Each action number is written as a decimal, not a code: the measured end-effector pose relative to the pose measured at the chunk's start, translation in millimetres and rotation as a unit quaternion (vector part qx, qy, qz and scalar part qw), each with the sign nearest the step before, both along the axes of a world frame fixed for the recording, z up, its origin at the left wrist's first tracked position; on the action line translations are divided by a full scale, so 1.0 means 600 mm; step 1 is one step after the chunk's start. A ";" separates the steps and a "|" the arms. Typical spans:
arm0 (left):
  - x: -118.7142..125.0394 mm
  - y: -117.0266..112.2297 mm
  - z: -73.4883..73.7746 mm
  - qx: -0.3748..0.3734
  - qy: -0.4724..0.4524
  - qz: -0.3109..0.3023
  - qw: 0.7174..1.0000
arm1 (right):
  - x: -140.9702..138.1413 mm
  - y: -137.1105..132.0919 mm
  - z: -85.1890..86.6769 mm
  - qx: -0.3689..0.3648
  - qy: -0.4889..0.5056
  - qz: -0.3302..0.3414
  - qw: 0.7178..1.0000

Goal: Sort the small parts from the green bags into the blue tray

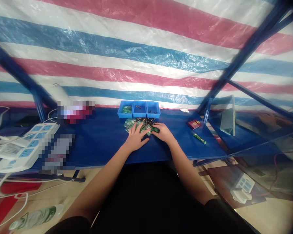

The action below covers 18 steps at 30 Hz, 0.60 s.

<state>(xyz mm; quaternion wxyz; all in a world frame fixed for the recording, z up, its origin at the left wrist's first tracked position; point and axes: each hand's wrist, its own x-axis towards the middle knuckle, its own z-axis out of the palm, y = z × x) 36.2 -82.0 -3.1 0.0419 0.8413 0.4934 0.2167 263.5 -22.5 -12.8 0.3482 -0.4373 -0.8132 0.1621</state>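
A heap of flat green pieces and small dark pieces lies on the blue table in front of me. Spread over the green pieces is my left hand, open, its fingers apart and touching the heap. At the heap's right side my right hand is bent, with thumb and fingertips closed around a flat green piece. Just behind stand three joined blue bins: the left bin has green pieces in it, while the middle bin and right bin contain a few small dark pieces.
On the table's right lie a red box and a green tube-like packet. To the left are a white power strip with cables and a blurred-out flat object. Blue metal posts flank the table; a striped sheet hangs behind.
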 end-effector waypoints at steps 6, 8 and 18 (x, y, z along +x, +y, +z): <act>0.016 0.046 -0.006 0.026 0.007 0.002 1.000 | -0.027 0.008 0.021 -0.016 -0.039 0.001 0.999; 0.022 0.053 -0.006 0.047 0.000 0.014 0.999 | -0.034 0.009 0.032 -0.035 -0.054 0.004 0.998; 0.038 0.076 -0.010 0.088 -0.047 0.126 0.987 | -0.061 0.023 0.041 -0.027 0.113 -0.119 0.986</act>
